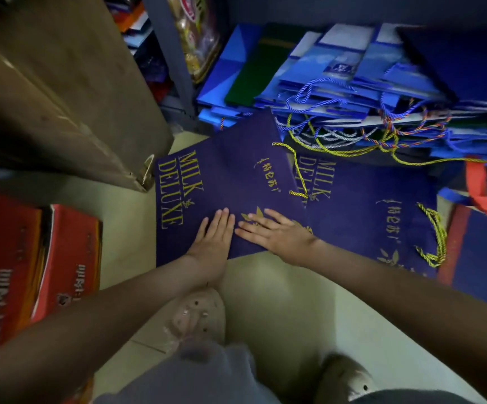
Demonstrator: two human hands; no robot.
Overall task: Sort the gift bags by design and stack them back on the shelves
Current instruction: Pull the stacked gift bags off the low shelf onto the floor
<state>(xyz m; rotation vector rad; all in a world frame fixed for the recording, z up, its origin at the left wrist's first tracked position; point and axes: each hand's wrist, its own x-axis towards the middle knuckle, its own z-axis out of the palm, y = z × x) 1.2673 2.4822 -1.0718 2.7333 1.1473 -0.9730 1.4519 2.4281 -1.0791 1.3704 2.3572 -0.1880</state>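
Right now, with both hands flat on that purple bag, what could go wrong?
The left hand and right hand press flat on the top purple bag, which overlaps a second purple bag; sliding it might drag that one askew. A yellow cord lies across it near the tangled handles of the blue bags and could snag. That heap looks loose and might slide.

Purple Milk Deluxe bag (224, 182): matt paper, gold print, twisted yellow cord handle (297, 173). Blue bags (338, 71) on the shelf look glossier, smooth paper with braided cords. Brown box (61, 91) is plain matt cardboard; floor (280, 301) smooth tile.
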